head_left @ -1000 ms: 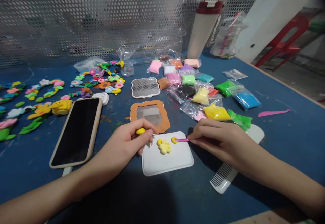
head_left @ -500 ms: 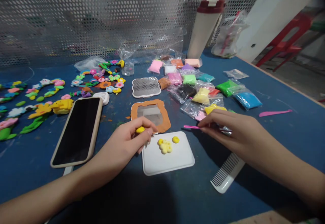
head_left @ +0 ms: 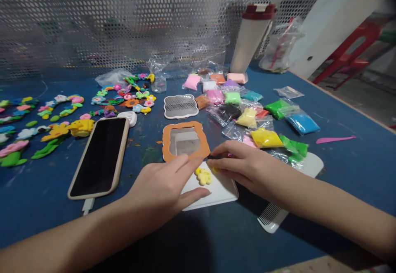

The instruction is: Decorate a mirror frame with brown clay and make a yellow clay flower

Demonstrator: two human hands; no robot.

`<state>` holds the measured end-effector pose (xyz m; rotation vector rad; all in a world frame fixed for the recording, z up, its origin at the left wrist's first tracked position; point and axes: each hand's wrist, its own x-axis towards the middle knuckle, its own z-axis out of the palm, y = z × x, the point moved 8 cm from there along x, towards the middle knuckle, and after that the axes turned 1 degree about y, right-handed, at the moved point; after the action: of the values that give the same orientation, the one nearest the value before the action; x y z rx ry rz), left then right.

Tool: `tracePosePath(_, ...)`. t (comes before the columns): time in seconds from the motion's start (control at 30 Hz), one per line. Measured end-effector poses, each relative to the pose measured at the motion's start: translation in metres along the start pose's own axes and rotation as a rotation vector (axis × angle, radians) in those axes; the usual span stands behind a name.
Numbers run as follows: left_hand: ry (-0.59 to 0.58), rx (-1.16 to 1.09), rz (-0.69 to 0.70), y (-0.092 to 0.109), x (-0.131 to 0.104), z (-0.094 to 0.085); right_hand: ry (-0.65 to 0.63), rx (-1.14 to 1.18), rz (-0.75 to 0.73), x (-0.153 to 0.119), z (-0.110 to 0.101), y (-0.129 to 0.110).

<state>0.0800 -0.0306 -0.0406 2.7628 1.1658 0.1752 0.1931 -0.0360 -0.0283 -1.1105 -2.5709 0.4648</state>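
My left hand (head_left: 171, 178) reaches over the left part of a white board (head_left: 222, 196), fingers stretched and thumb apart. Its fingertips are by the lower edge of a mirror frame covered in orange clay (head_left: 167, 143). What is under its palm is hidden. My right hand (head_left: 244, 163) comes in from the right, fingers extended, tips at the board's upper edge near the frame's corner. A yellow clay bit (head_left: 215, 169) shows beneath them. A small pink part of a tool is just visible at these fingers; I cannot tell whether they touch it. A pale yellow clay figure (head_left: 204, 176) lies between the hands.
A phone (head_left: 100, 157) with a cable lies left, beside colourful clay shapes (head_left: 58, 130). Clay packets (head_left: 233, 97) lie behind my right hand, and a white comb (head_left: 272, 219) partly under that arm. A tumbler (head_left: 252, 37) and mesh panel (head_left: 123, 25) stand behind.
My left hand has moved right over the board and its fingers have straightened; the yellow clay it held is out of sight. My right hand has moved left to the board.
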Motion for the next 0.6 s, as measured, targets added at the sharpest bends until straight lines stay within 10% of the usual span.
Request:
tracePosePath(0.33, 0.111, 0.074, 0.107, 0.010, 0.002, -0.003, 0.017, 0.101, 0.022, 0.002, -0.005, 0.001)
tracePosePath(0.6, 0.300, 0.120, 0.202, 0.019, -0.005, -0.016, 0.054, 0.545, 0.402, 0.007, -0.005, 0.021)
